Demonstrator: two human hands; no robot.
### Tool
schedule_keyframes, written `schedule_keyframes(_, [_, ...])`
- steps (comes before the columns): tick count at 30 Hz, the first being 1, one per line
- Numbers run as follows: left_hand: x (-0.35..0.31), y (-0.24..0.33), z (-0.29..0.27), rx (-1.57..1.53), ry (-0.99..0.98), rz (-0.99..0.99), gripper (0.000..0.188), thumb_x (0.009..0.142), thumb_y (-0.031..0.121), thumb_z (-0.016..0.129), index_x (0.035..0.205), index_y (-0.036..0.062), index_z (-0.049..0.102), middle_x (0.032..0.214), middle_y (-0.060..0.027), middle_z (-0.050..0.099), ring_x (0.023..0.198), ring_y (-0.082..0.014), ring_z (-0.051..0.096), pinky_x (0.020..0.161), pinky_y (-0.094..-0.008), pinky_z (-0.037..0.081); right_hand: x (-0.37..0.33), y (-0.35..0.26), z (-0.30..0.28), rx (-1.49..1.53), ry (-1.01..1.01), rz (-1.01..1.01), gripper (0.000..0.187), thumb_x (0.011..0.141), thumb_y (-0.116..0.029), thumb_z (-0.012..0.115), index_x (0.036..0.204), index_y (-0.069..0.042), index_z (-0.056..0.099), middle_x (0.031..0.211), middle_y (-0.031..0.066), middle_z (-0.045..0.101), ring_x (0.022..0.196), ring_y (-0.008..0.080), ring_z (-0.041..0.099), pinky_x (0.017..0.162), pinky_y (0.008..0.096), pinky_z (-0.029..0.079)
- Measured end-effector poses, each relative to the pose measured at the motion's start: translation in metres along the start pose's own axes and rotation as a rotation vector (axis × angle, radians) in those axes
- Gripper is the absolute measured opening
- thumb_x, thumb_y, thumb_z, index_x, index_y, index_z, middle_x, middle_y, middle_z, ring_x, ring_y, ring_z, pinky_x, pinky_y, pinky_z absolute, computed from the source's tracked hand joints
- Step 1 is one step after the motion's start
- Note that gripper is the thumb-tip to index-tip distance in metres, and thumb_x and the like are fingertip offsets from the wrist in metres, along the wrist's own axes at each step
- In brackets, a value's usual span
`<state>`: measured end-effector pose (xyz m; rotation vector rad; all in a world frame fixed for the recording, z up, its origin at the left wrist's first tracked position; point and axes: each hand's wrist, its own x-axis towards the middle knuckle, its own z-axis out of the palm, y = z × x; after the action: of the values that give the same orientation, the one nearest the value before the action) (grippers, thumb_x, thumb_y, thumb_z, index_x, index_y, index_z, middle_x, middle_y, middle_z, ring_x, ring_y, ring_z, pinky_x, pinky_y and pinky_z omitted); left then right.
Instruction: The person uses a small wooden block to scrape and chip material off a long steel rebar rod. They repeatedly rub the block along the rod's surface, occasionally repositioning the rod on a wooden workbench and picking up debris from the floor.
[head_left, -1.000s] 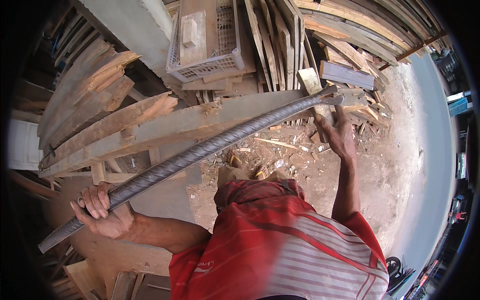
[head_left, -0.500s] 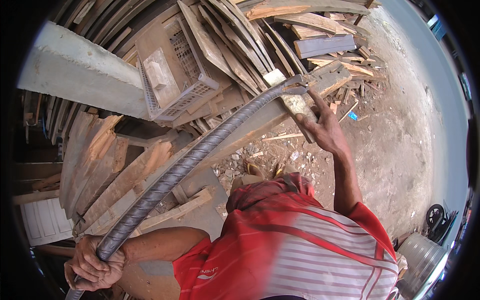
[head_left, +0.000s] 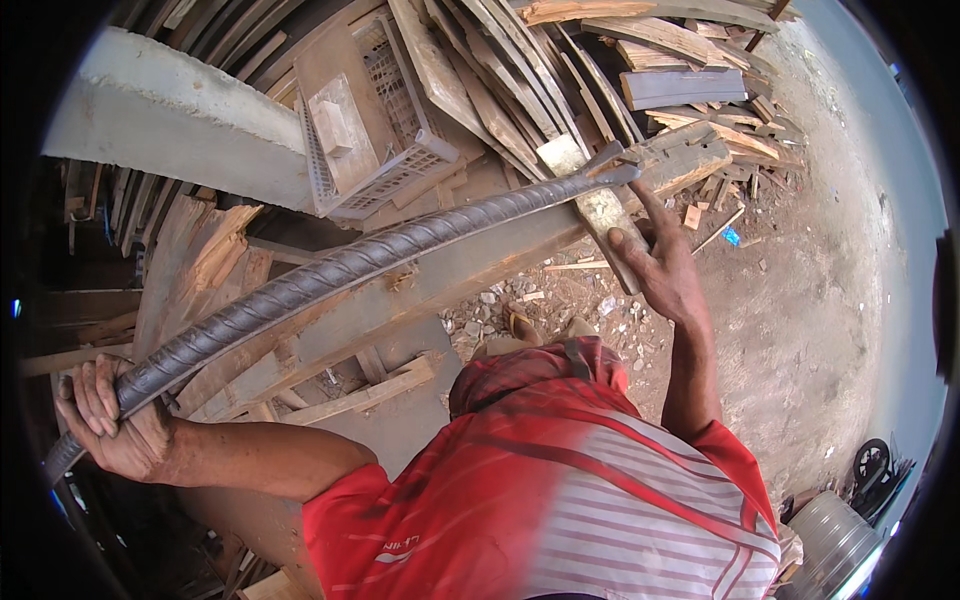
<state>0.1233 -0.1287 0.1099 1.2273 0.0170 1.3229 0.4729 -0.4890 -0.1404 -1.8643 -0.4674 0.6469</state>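
A long ribbed steel bar (head_left: 330, 275) runs from lower left up to the upper middle, its far tip resting against a wooden plank (head_left: 690, 160). My left hand (head_left: 105, 420) is shut around the bar's near end. My right hand (head_left: 660, 270) reaches forward and grips a short flat piece of wood (head_left: 590, 200) beside the bar's tip. A long wooden beam (head_left: 440, 285) lies under the bar.
A pale plastic crate (head_left: 375, 130) sits among stacked planks (head_left: 520, 70) at the top. A grey concrete beam (head_left: 170, 120) crosses the upper left. Wood scraps litter the dirt ground (head_left: 820, 300). A metal bucket (head_left: 830, 545) and a small wheel (head_left: 875, 465) stand at lower right.
The view has swung, so the plank pile and crate sit further right. My left hand on the bar has risen in the picture. My right hand has stayed by the bar's tip.
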Motion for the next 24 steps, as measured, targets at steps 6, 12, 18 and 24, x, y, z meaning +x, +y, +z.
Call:
schedule_keyframes(6, [-0.053, -0.037, -0.059, -0.327, 0.076, -0.189, 0.021, 0.103, 0.011, 0.046, 0.083, 0.0060, 0.047, 0.055, 0.0015, 0.036, 0.047, -0.0087, 0.037, 0.057, -0.0268, 0.038, 0.006, 0.012, -0.003, -0.103, 0.017, -0.096, 0.080, 0.089, -0.040, 0.069, 0.147, 0.006, 0.037, 0.122, 0.0348, 0.061, 0.118, 0.0389, 0.061, 0.100, 0.0443, 0.047])
schedule_keyframes(12, [-0.100, -0.064, -0.093, -0.330, 0.279, -0.158, 0.021, 0.104, 0.011, 0.046, 0.083, 0.0068, 0.047, 0.054, 0.0018, 0.036, 0.047, -0.0082, 0.034, 0.056, -0.0263, 0.038, 0.005, 0.005, -0.007, -0.115, 0.003, -0.113, 0.080, 0.088, -0.041, 0.069, 0.144, 0.008, 0.040, 0.130, 0.0365, 0.055, 0.126, 0.0416, 0.055, 0.107, 0.0448, 0.043])
schedule_keyframes(18, [-0.100, -0.033, -0.077, -0.305, 0.249, -0.182, 0.023, 0.106, 0.016, 0.044, 0.085, 0.0069, 0.046, 0.055, 0.0017, 0.034, 0.047, -0.0092, 0.033, 0.057, -0.0259, 0.037, 0.008, 0.016, -0.003, -0.077, 0.000, -0.054, 0.079, 0.089, -0.040, 0.070, 0.145, 0.007, 0.038, 0.135, 0.0353, 0.052, 0.129, 0.0414, 0.052, 0.108, 0.0448, 0.042])
schedule_keyframes(24, [-0.109, -0.028, -0.051, -0.370, 0.336, -0.167, 0.031, 0.106, 0.024, 0.046, 0.079, 0.0100, 0.043, 0.056, 0.0018, 0.034, 0.046, -0.0092, 0.031, 0.051, -0.0259, 0.033, 0.007, 0.025, -0.006, -0.085, 0.018, 0.026, 0.078, 0.089, -0.036, 0.070, 0.147, 0.005, 0.037, 0.133, 0.0349, 0.054, 0.128, 0.0398, 0.053, 0.107, 0.0443, 0.042])
